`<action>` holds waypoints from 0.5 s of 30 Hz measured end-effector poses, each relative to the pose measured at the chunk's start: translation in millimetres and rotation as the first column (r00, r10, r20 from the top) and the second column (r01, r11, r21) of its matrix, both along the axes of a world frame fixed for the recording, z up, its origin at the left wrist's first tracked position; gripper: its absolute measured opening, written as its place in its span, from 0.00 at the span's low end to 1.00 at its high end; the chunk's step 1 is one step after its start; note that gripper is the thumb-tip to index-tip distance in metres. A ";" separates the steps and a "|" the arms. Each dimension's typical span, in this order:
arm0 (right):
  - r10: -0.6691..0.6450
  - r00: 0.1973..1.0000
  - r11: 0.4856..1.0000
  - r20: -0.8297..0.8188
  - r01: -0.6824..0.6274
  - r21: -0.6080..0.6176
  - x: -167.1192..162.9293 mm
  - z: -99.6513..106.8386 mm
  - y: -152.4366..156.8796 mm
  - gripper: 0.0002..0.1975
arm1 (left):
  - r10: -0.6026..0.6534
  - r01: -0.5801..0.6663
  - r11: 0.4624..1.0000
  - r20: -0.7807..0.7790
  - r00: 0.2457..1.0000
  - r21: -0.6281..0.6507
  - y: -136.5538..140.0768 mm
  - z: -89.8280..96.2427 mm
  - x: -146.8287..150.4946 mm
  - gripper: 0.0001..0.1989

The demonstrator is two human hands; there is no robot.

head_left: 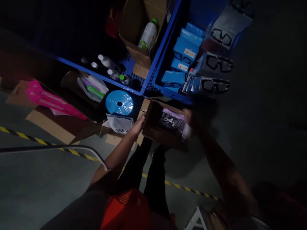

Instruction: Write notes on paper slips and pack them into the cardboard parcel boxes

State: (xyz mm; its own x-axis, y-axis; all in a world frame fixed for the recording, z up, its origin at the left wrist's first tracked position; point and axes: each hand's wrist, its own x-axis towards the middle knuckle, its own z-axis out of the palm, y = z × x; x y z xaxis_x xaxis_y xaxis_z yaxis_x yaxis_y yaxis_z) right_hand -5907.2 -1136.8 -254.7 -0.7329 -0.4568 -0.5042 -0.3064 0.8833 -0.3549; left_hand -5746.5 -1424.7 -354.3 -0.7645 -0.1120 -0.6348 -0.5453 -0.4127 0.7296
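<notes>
An open cardboard box (153, 129) is in front of my legs, under the front edge of the blue crates. Inside it lie packets in dark and purple wrapping (170, 118), with clear plastic at their right end. My left hand (138, 125) grips the box's left side, fingers closed on the cardboard edge. At the opposite end, my right hand (188, 117) is closed around the right rim, close to the packets. Dim light and blur hide part of its fingers.
One blue crate (100, 74) has bottles and a carton. Another blue crate (157, 76) has blue boxes and eyewear packs (216, 84). Left of my box are a blue disc (119, 103) and pink bags (51, 99). A red basket (124, 209) is near my body; striped tape (182, 187) crosses the floor.
</notes>
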 end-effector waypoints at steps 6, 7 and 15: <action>-0.177 0.981 0.962 -0.073 0.157 -0.224 -27.1 -16.0 -12.1 0.14 | 0.034 -0.025 0.968 0.030 0.999 -0.249 0.8 25.6 -35.8 0.46; -0.234 0.970 0.936 -0.071 0.205 -0.287 -36.3 -20.6 -7.9 0.14 | 0.021 -0.017 0.952 0.011 1.000 -0.306 0.5 27.9 -46.9 0.44; -0.843 0.407 0.220 0.352 0.858 -0.465 24.2 -50.8 58.7 0.30 | -0.057 0.130 0.848 0.156 0.986 -0.514 -15.5 39.1 -123.9 0.20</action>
State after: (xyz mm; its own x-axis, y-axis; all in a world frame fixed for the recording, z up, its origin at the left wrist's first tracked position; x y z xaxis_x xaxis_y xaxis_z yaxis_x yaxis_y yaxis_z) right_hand -5883.0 -1078.1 -305.5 -0.8486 0.2697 -0.4552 0.5212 0.2782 -0.8068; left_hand -5870.4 -1440.3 -315.2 -0.7027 -0.3863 -0.5974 -0.6670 0.0655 0.7422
